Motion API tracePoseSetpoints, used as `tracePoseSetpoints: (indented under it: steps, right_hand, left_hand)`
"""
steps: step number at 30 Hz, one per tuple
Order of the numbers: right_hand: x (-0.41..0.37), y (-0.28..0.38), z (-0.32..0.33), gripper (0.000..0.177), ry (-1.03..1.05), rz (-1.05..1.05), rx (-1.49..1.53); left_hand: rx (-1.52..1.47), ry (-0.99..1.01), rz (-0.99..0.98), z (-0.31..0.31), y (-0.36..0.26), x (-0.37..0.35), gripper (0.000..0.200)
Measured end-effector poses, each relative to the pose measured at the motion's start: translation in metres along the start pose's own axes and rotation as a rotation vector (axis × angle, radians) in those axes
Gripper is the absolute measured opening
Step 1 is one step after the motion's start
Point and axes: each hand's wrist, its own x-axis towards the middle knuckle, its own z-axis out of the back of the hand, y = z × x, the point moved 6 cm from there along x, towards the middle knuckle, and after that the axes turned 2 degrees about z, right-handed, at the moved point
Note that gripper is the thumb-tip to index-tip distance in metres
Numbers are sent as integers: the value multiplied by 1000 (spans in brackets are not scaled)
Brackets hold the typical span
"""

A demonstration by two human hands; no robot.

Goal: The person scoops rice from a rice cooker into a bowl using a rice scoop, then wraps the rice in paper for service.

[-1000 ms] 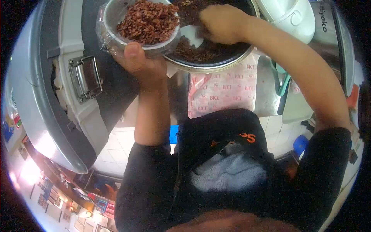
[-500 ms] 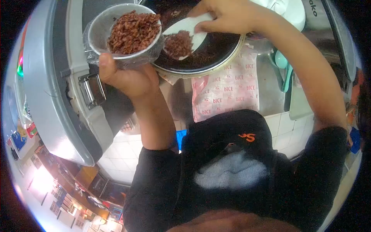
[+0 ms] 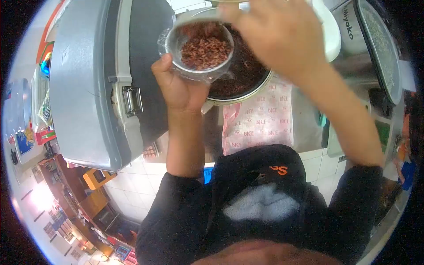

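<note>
My left hand [image 3: 183,90] holds up a white bowl [image 3: 201,70] with clear plastic wrap around it, thumb against its near side. Cooked reddish-brown rice [image 3: 207,53] fills part of the bowl. Closed on a white scoop [image 3: 198,20], my right hand [image 3: 285,39] is over the bowl's far right side. The scoop is smeared by motion and tipped over the bowl's far edge. Behind and below both hands is a round pot [image 3: 247,96] with more dark rice [image 3: 243,70] inside; my right hand covers part of it.
Pink printed wrapping paper [image 3: 258,119] lies on the metal counter in front of the pot. To the left stands a large grey case [image 3: 84,88] with a metal latch [image 3: 132,100]. On the right are a Miyako appliance [image 3: 349,26] and a partly hidden turquoise utensil [image 3: 323,119].
My right hand has brought the scoop of rice up from the pot to the bowl. The bowl and my left hand now sit further right in view, over the pot's left side.
</note>
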Motion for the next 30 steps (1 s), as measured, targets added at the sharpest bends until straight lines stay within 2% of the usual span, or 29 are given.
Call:
tracePoseSetpoints:
  steps: [2, 3, 6, 7, 8, 10, 12, 14, 15, 17, 18, 20, 21, 23, 24, 25, 26, 28, 30]
  right_hand:
    - [-11, 29, 5, 31, -20, 31, -48]
    - [-13, 32, 6, 37, 56, 32, -49]
    - [-8, 15, 15, 42, 0, 3, 106]
    - [-4, 6, 21, 33, 31, -38, 90]
    - [2, -2, 27, 33, 43, -46, 91]
    - [5, -23, 8, 26, 405, -193, 143]
    - [-3, -35, -14, 21, 410, -253, 241]
    - [-13, -31, -47, 15, 798, -225, 190]
    - [-17, -31, -61, 15, 807, -230, 197]
    - [-24, -19, -91, 15, 812, -58, 44]
    - [-24, -17, -100, 15, 816, -52, 50]
    - [-19, 0, -112, 15, 771, 173, 86]
    - [-22, 0, -125, 15, 774, 183, 89]
    - [-25, 13, -138, 15, 582, 449, -11]
    - [-24, 17, -143, 15, 587, 458, -7]
    - [-28, 20, -154, 14, 740, 410, 78]
    - [-31, 24, -161, 21, 892, 357, 164]
    - [-36, 35, -157, 20, 853, 436, 258]
    - [-32, 48, -144, 19, 811, 512, 360]
  left_hand:
    - [27, -69, -40, 5, 0, -3, 70]
    - [28, -116, -44, 10, 2, -6, 69]
    - [120, -153, -133, 11, -4, -30, 69]
    - [118, -159, -122, 15, -4, -41, 69]
    - [55, -147, -132, 22, -7, -57, 69]
    - [-67, -119, -150, 37, -9, -88, 70]
    - [-129, -167, -168, 51, 1, -120, 73]
    - [-189, -222, -189, 70, 9, -139, 77]
    - [-123, -204, -192, 77, 11, -145, 82]
    - [-41, -185, -173, 87, 16, -147, 93]
    - [-41, -195, -174, 90, 17, -146, 93]
    - [-69, -231, -193, 96, 20, -143, 94]
    - [-59, -246, -213, 98, 22, -141, 95]
    - [-158, -266, -150, 106, 25, -140, 102]
    - [-253, -276, -83, 109, 29, -140, 109]
    - [-311, -207, -56, 112, 33, -141, 109]
    - [-316, -214, -57, 116, 35, -141, 109]
    - [-311, -154, -2, 118, 41, -140, 107]
    - [-313, -225, 28, 125, 44, -144, 106]
